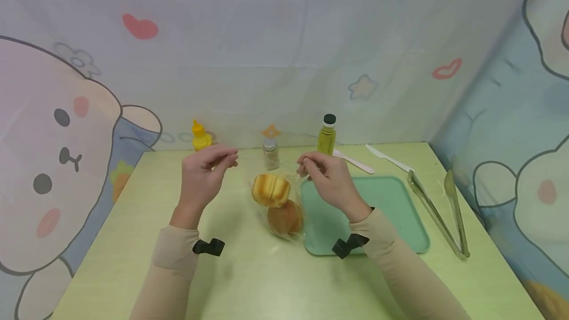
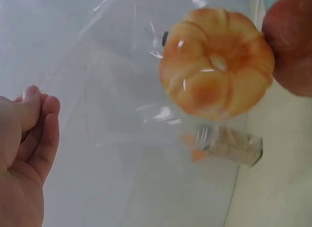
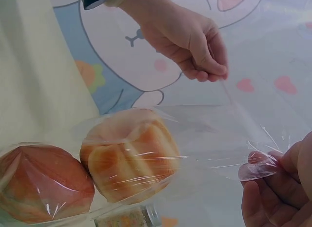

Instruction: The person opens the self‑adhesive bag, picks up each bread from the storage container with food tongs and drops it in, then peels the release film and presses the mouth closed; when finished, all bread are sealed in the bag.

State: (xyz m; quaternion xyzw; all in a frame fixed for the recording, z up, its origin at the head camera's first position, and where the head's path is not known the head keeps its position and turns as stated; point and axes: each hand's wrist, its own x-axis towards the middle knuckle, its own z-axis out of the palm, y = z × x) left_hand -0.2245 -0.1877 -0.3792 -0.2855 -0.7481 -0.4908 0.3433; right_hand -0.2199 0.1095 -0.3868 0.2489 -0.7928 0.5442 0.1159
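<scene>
Clear plastic bag with two bread rolls inside hangs between both hands above the pale green wooden table. It is the widest thing here, with its mouth stretched sideways at the top, and its long axis runs down from the mouth to the table. Around it the table is open on the left and at the front; just to its right lies the flat teal plastic tray, and metal tongs lie near the right edge. Behind it, close to the wall, stand a yellow squeeze bottle, a small glass spice jar and a green oil bottle with black cap. The left hand pinches one upper corner of the bag with fingers together. The right hand pinches the other corner. The ridged golden roll sits below the grips, and the round brown roll lies lower, near the table.
</scene>
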